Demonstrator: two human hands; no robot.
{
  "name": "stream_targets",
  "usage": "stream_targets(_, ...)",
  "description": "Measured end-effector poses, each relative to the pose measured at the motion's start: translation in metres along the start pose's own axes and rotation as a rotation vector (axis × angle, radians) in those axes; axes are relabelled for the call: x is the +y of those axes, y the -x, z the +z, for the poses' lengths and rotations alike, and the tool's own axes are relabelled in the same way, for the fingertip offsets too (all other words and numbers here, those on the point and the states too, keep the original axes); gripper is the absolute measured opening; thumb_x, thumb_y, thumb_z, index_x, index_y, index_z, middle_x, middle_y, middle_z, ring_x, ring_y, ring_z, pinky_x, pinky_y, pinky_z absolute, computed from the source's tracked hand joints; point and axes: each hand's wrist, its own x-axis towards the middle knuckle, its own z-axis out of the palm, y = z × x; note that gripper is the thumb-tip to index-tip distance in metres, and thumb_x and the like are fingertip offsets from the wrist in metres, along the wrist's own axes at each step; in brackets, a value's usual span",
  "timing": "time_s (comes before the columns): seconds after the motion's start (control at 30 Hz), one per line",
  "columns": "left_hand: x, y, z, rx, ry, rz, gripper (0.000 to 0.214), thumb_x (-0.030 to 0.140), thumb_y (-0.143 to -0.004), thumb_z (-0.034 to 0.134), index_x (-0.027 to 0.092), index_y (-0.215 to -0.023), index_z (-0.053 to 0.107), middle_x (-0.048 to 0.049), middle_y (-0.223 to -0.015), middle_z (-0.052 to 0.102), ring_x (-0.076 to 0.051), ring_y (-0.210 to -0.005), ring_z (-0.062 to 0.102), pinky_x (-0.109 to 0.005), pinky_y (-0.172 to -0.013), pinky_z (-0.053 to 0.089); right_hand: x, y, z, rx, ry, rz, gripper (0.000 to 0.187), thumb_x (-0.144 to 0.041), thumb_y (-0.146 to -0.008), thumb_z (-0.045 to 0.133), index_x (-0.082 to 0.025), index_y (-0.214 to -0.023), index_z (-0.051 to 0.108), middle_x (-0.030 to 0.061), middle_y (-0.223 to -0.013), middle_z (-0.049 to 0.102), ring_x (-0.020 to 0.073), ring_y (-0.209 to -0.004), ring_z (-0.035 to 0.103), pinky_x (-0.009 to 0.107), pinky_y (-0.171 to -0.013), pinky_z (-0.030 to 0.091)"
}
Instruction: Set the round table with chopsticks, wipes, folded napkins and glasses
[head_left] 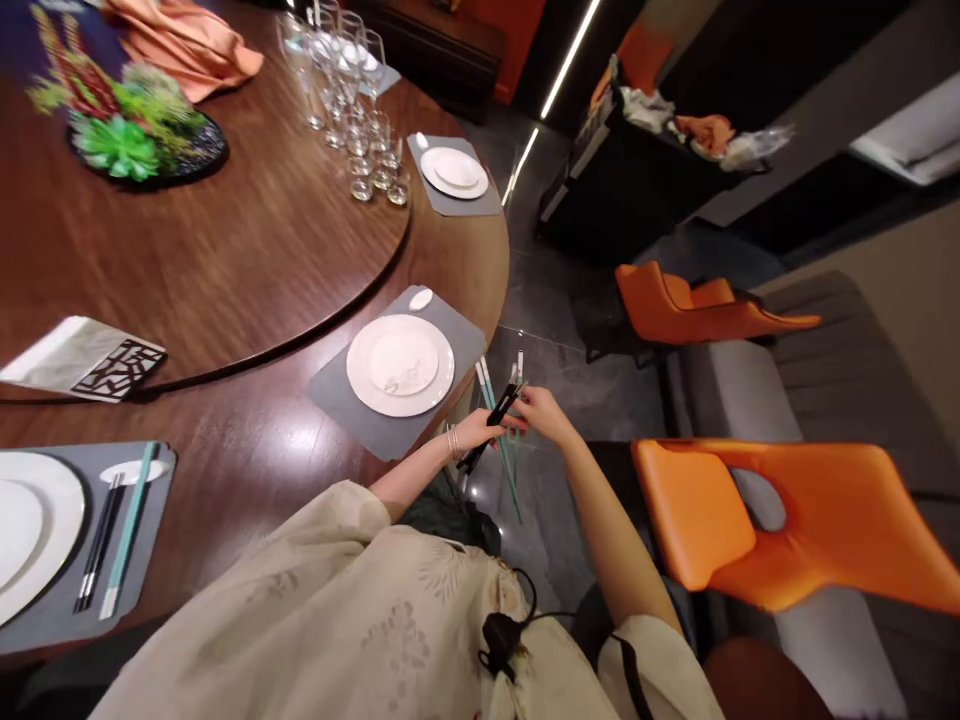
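Past the table edge, over the floor, my left hand (478, 431) is closed around several chopsticks. Black chopsticks (501, 402) cross the bundle at a slant, and teal chopsticks (512, 488) with white ends stick out above and below the fingers. My right hand (546, 413) meets the bundle from the right, its fingers pinched at the black chopsticks' upper part. Nearest to both hands, on the table, is a grey placemat (465, 335) bearing a white plate (360, 385) with a smaller plate (403, 362) on it. A white spoon rest (421, 300) lies at its far corner.
At left, another placemat (161, 560) carries black chopsticks (97, 550) and teal chopsticks (127, 540) beside plates. The turntable (247, 240) holds glasses (360, 120), a plant arrangement (135, 140) and a patterned napkin holder (120, 368). Orange chairs (817, 510) and a dark cart (622, 180) stand right.
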Motion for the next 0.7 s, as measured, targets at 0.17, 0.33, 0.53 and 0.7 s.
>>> stream_targets(0.17, 0.024, -0.002, -0.059, 0.458, 0.222, 0.055, 0.038, 0.026, -0.072, 0.064, 0.013, -0.106, 0.074, -0.0163, -0.126, 0.065, -0.022, -0.094, 0.068, -0.017, -0.047, 0.032, -0.016, -0.089, -0.04, -0.019, -0.07, -0.042, 0.038, -0.055, -0.079, 0.046, -0.022, -0.061, 0.045, -0.0053, -0.043, 0.041, 0.0108, -0.039, 0.041, 0.023, -0.044, 0.034)
stream_targets(0.33, 0.029, 0.041, -0.125, 1.076, 0.389, 0.261, 0.034, 0.02, -0.062, 0.067, 0.012, -0.094, 0.074, -0.0172, -0.129, 0.062, -0.028, -0.101, 0.068, -0.016, -0.042, 0.028, -0.026, -0.193, -0.089, -0.055, -0.088, -0.15, 0.047, -0.061, -0.084, 0.041, -0.022, -0.058, 0.042, -0.0032, -0.047, 0.043, 0.0115, -0.044, 0.049, 0.021, -0.046, 0.038)
stream_targets(0.53, 0.003, 0.088, -0.118, 1.651, 0.648, 0.499, 0.028, 0.012, -0.057, 0.066, 0.016, -0.085, 0.067, -0.0144, -0.123, 0.066, -0.023, -0.093, 0.07, -0.012, -0.039, 0.028, -0.027, -0.278, -0.038, -0.105, 0.436, -0.718, 0.025, -0.035, -0.095, 0.036, -0.019, -0.088, 0.055, 0.0086, -0.092, 0.061, 0.0183, -0.079, 0.057, 0.028, -0.07, 0.045)
stream_targets(0.7, -0.01, 0.085, -0.068, 1.876, 0.814, 0.554, 0.025, 0.008, -0.06, 0.064, 0.018, -0.083, 0.061, -0.0106, -0.125, 0.066, -0.017, -0.093, 0.069, -0.009, -0.04, 0.029, 0.023, -0.299, 0.031, -0.54, 0.96, -1.061, 0.027, -0.01, -0.092, 0.031, -0.014, -0.093, 0.058, 0.0168, -0.102, 0.058, 0.0269, -0.103, 0.05, 0.037, -0.096, 0.038)
